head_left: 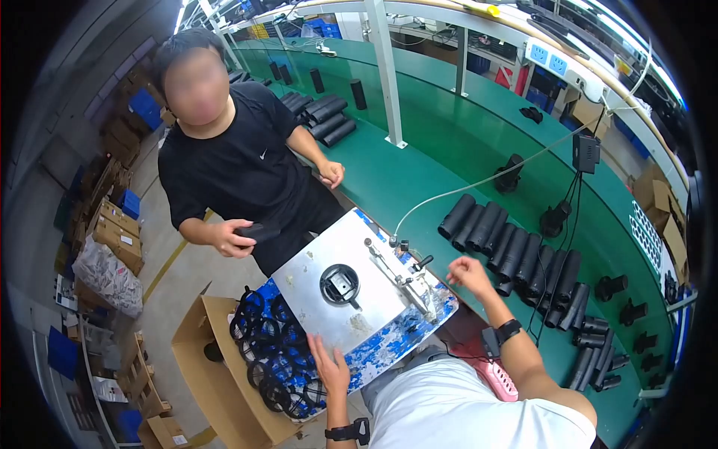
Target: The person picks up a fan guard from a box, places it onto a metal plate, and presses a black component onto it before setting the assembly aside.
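Note:
My left hand [330, 368] lies with fingers spread at the near left edge of a silver metal plate [321, 258], beside a pile of black rings with crossed ribs [263, 333]. My right hand [469, 275] hovers just right of a toggle clamp [423, 263], apart from its black handle. Its fingers are loosely bent and apart, with nothing visible between them. On the plate sits a round black ring-shaped part [340, 284] with a short tab and a metallic centre. A metal bar fixture [398, 277] is mounted along the plate's right side.
Across the plate stands a co-worker whose hand [230, 238] holds a black part [258, 232]. An open cardboard box [198, 352] stands at left. Black cylinders [516, 251] lie in rows on the green bench [419, 183]. A thin hose [479, 179] and hanging cables [572, 202] cross there.

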Motion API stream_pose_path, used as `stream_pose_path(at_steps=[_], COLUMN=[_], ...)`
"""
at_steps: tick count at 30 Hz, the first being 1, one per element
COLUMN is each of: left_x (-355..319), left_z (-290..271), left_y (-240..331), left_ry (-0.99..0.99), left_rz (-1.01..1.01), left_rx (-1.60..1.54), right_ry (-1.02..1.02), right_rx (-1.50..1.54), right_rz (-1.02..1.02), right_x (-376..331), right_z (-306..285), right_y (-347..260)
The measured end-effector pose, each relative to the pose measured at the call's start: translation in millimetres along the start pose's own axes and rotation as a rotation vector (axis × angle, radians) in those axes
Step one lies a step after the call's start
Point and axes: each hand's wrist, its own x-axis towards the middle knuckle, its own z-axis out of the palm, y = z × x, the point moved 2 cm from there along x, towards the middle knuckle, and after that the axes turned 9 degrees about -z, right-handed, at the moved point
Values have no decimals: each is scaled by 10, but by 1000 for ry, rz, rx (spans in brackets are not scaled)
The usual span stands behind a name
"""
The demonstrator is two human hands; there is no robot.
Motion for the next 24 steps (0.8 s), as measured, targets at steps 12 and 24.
stream_pose_path(at_steps=[12, 24], left_x=[220, 220], left_z=[303, 278], left_y=[-100, -32], left_ry=[281, 309], left_rz=[-93, -132], left_rx=[216, 214], right_ry=[25, -34], right_rx=[27, 33], right_rz=[269, 388], right_x=[115, 241], right_z=[19, -34], right_y=[1291, 1271])
